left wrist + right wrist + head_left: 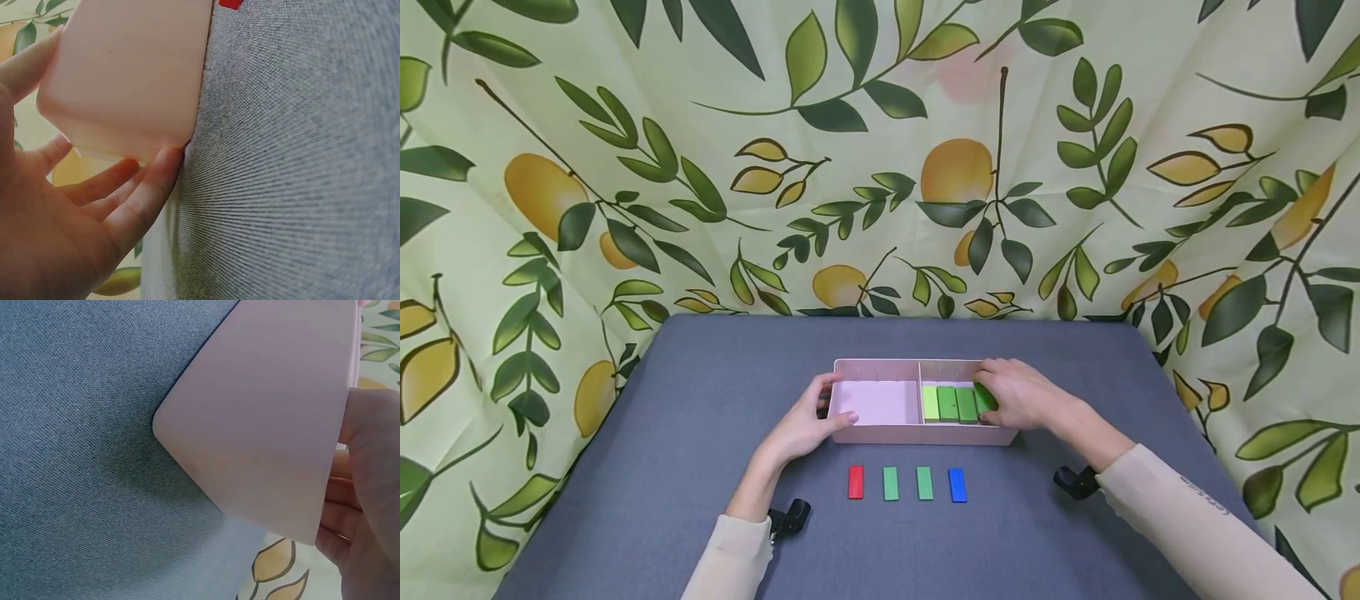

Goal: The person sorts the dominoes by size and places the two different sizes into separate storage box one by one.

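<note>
A pink two-compartment box (880, 435) stands on the table. My left hand (801, 427) grips its left end, thumb over the front rim and fingers along the end wall; the left wrist view shows fingertips (164, 164) against the box's lower corner. My right hand (1026, 396) reaches over the right end into the right compartment. Its fingers and thumb pinch a green block (984, 398) at that side, though the box wall hides the fingertips in the right wrist view. Beside that block lie a yellow-green block (930, 404) and two more green blocks (947, 404). The left compartment shows only its bare floor.
In front of the box, a row on the grey-blue tablecloth (700, 400) holds a red block (856, 482), two green blocks (891, 483) and a blue block (957, 485). A leaf-patterned curtain (880, 167) hangs behind the table and at its sides.
</note>
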`<action>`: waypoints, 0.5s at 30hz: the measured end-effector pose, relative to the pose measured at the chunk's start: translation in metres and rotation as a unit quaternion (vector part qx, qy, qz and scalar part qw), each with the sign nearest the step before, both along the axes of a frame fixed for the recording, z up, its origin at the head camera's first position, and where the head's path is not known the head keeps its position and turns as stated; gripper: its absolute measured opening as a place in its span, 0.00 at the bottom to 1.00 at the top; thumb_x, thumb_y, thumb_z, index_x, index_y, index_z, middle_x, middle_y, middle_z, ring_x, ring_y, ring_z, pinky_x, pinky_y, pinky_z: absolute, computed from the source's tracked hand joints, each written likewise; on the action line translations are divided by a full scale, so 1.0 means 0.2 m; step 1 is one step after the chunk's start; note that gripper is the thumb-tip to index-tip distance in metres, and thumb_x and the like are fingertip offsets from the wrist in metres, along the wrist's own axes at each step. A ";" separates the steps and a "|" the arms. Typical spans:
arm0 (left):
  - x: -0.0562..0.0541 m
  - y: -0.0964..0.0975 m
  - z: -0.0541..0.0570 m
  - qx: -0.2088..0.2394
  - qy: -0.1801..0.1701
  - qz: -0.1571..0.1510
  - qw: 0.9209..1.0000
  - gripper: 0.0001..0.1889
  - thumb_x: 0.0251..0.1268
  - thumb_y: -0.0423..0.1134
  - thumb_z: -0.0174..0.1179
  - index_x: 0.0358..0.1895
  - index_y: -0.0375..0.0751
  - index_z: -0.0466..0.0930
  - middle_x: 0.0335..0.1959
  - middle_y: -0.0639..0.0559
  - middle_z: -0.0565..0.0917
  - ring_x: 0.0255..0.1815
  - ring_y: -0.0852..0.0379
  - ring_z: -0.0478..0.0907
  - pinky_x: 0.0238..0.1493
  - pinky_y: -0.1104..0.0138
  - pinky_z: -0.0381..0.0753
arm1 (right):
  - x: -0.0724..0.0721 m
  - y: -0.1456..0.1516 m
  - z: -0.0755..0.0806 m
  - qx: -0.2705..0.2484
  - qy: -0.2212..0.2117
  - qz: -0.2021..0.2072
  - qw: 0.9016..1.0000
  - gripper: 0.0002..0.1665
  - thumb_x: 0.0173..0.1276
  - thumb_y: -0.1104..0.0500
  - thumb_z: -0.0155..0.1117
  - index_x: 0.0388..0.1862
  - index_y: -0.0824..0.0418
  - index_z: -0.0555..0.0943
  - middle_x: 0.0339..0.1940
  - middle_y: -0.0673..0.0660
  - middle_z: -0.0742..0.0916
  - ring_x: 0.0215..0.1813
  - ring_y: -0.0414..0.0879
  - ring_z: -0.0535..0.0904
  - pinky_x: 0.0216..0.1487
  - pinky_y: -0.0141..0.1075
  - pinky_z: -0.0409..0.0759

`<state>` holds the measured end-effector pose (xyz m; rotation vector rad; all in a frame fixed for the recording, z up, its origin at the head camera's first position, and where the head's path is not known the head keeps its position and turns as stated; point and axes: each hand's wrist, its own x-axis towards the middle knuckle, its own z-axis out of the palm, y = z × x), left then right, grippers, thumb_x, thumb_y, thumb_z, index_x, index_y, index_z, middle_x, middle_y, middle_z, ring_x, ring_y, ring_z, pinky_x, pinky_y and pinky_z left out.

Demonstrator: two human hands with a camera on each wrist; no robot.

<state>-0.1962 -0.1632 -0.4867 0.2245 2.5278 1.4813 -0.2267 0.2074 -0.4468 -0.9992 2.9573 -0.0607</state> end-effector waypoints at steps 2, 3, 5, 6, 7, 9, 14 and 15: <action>0.00 0.00 0.00 0.001 0.001 0.000 1.000 0.41 0.63 0.50 0.71 0.75 0.47 0.62 0.73 0.40 0.67 0.68 0.37 0.69 0.63 0.39 0.69 | 0.00 0.00 0.00 0.007 0.003 0.001 1.000 0.34 0.55 0.49 0.80 0.56 0.67 0.82 0.51 0.58 0.83 0.51 0.52 0.79 0.56 0.52 0.76; 0.00 0.00 0.00 0.002 0.001 -0.001 1.000 0.41 0.62 0.50 0.71 0.75 0.47 0.62 0.73 0.40 0.67 0.68 0.37 0.69 0.63 0.39 0.69 | -0.01 0.00 -0.01 0.010 0.004 0.002 1.000 0.34 0.55 0.48 0.80 0.55 0.66 0.83 0.51 0.58 0.83 0.52 0.52 0.79 0.56 0.52 0.75; 0.00 0.00 0.00 0.001 0.001 -0.001 1.000 0.41 0.63 0.50 0.71 0.75 0.46 0.62 0.73 0.40 0.67 0.68 0.37 0.68 0.63 0.38 0.68 | -0.01 -0.01 -0.01 0.016 0.006 0.002 1.000 0.34 0.55 0.48 0.80 0.55 0.66 0.83 0.52 0.58 0.83 0.54 0.53 0.79 0.56 0.52 0.75; 0.00 0.00 0.00 0.000 0.002 -0.002 1.000 0.41 0.63 0.50 0.71 0.75 0.47 0.62 0.73 0.40 0.67 0.68 0.37 0.68 0.63 0.38 0.68 | -0.01 -0.01 -0.01 0.018 0.006 0.002 1.000 0.34 0.55 0.48 0.81 0.55 0.66 0.83 0.52 0.59 0.83 0.54 0.53 0.79 0.57 0.52 0.74; 0.00 0.00 0.00 0.001 0.000 -0.001 1.000 0.41 0.63 0.50 0.70 0.76 0.47 0.62 0.73 0.40 0.67 0.68 0.37 0.68 0.63 0.38 0.68 | -0.01 -0.01 -0.01 0.021 0.005 0.002 1.000 0.35 0.55 0.48 0.81 0.56 0.66 0.83 0.53 0.59 0.84 0.55 0.53 0.79 0.57 0.52 0.74; 0.00 0.00 0.00 0.001 -0.002 -0.001 1.000 0.41 0.63 0.50 0.70 0.76 0.47 0.61 0.73 0.40 0.66 0.68 0.37 0.68 0.63 0.38 0.68 | -0.01 -0.01 -0.01 0.024 0.003 0.001 1.000 0.35 0.54 0.47 0.81 0.56 0.66 0.83 0.54 0.60 0.83 0.57 0.54 0.79 0.59 0.52 0.73; 0.00 0.00 0.00 0.001 -0.001 -0.002 1.000 0.41 0.63 0.50 0.70 0.76 0.47 0.61 0.73 0.40 0.66 0.69 0.37 0.68 0.63 0.38 0.68 | -0.01 -0.02 -0.01 0.022 -0.010 -0.005 1.000 0.36 0.54 0.47 0.82 0.56 0.65 0.83 0.55 0.60 0.84 0.59 0.55 0.79 0.62 0.54 0.72; 0.00 0.00 0.00 0.002 -0.001 -0.003 1.000 0.41 0.63 0.50 0.70 0.76 0.47 0.61 0.73 0.40 0.66 0.69 0.37 0.68 0.63 0.38 0.68 | -0.01 -0.02 -0.01 0.016 -0.011 -0.005 1.000 0.35 0.54 0.47 0.82 0.56 0.65 0.83 0.54 0.59 0.84 0.58 0.55 0.79 0.61 0.54 0.73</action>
